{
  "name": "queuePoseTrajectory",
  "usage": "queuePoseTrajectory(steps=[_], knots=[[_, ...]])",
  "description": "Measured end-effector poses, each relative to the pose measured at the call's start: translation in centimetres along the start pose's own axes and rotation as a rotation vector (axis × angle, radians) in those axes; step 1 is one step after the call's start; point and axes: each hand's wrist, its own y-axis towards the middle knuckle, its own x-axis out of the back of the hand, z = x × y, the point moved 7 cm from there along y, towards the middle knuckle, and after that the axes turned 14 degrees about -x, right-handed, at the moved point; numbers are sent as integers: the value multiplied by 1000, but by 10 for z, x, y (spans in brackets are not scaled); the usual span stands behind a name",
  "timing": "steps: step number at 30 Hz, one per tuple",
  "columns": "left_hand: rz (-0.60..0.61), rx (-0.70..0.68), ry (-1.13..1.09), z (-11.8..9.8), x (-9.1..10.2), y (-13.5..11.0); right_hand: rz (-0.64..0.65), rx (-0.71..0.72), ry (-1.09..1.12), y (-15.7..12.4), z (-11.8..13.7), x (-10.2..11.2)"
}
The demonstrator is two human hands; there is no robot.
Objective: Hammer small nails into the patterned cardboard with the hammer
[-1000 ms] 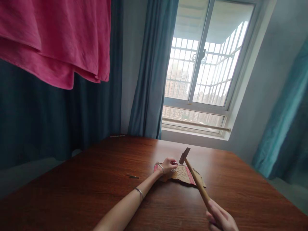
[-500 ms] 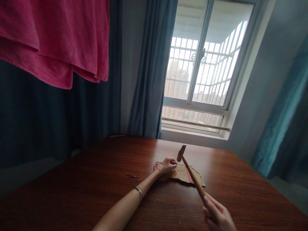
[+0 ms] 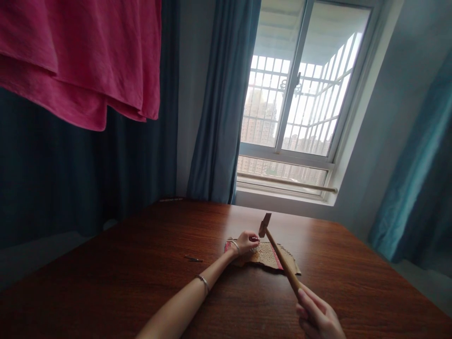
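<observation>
Head view: right grip (image 3: 319,313) was closed round the handle of the hammer (image 3: 282,261), whose metal end stood ahead and left of that grip, close by the left grip (image 3: 246,244). Left grip was curled at the board (image 3: 266,255); could not tell if it pinched anything. Board lay on the surface (image 3: 106,287), extending to its right. Dark slivers (image 3: 193,259) lay left of it.

Head view, forward-down over tabletop (image 3: 106,292)
</observation>
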Motion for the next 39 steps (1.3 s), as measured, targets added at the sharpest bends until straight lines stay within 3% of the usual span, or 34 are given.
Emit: queuePoseTrajectory(steps=[11,24,39], knots=[[-9,-22,26,15,-3,2,-1,3,-46,-5,7,-6],[18,-44,56,5,-1,1,-31,25,-17,2,2,1],[6,-6,20,8,-1,0,-29,51,-10,2,3,6]])
